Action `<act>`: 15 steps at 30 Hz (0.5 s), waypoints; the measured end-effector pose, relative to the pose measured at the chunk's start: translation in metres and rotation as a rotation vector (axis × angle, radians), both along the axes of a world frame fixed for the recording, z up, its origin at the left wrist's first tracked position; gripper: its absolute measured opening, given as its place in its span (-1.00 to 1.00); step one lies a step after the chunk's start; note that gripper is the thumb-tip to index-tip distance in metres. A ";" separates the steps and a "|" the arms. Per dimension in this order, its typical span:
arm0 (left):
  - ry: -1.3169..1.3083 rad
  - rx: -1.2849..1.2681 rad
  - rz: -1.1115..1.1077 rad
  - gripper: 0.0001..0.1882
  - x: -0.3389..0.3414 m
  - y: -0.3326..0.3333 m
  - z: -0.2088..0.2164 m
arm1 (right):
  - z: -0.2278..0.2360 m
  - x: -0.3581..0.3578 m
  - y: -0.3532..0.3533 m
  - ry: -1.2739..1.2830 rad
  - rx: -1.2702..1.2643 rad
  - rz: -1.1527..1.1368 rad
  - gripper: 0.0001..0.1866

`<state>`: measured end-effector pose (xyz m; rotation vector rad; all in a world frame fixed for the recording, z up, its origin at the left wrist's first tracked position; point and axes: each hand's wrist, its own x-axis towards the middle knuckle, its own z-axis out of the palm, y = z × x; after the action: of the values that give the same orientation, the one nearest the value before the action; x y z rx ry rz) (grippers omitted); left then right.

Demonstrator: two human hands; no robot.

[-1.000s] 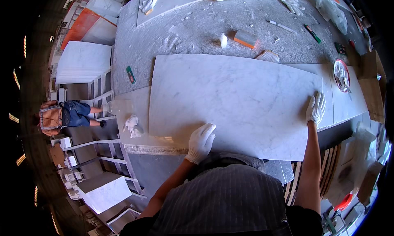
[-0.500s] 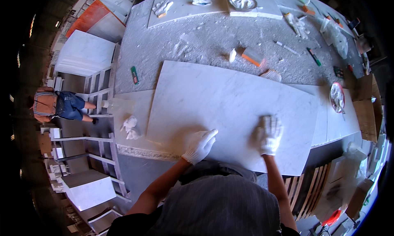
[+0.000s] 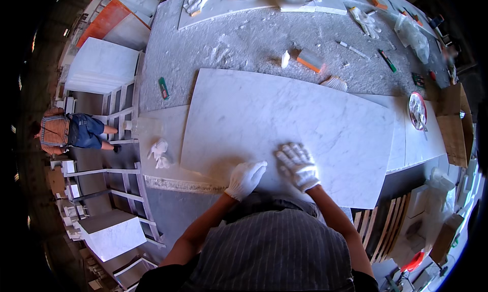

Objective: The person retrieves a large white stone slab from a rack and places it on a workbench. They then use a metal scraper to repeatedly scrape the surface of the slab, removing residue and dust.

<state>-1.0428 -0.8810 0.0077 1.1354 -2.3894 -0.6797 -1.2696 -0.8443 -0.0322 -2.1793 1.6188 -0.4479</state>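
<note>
A large white, grey-veined marble slab lies flat in front of me, its near edge close to my body. My right hand, in a white knit glove, rests palm down on the slab with its fingers spread. Beside it, over the near part of the slab, is my left hand, gloved the same way. Its fingers are drawn together and closed; whatever they may hold is hidden.
Beyond the slab, the dusty worktop bears an orange-and-grey block, a small white bottle, a marker pen and loose gloves. A red-rimmed bowl stands right. Slab stacks and a person are at left.
My right hand has slid left across the slab toward my left hand, fingers now spread wider. The left hand stays nearly in place, its fingers more curled.
</note>
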 end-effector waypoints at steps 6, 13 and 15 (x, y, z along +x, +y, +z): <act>-0.312 0.209 0.174 -0.85 0.003 -0.017 0.014 | 0.005 -0.090 0.019 0.295 -0.011 -0.467 -0.51; -0.272 -0.347 0.309 -0.57 0.013 -0.089 0.004 | -0.003 -0.116 0.023 0.340 -0.108 -0.690 -0.55; -0.340 -0.358 0.296 -0.49 0.019 -0.111 -0.009 | -0.007 -0.112 0.020 0.341 -0.124 -0.725 -0.56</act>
<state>-1.0242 -0.9918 -0.0012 1.4867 -2.3985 0.0451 -1.3815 -0.8247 -0.0392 -1.7467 2.6332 -0.3858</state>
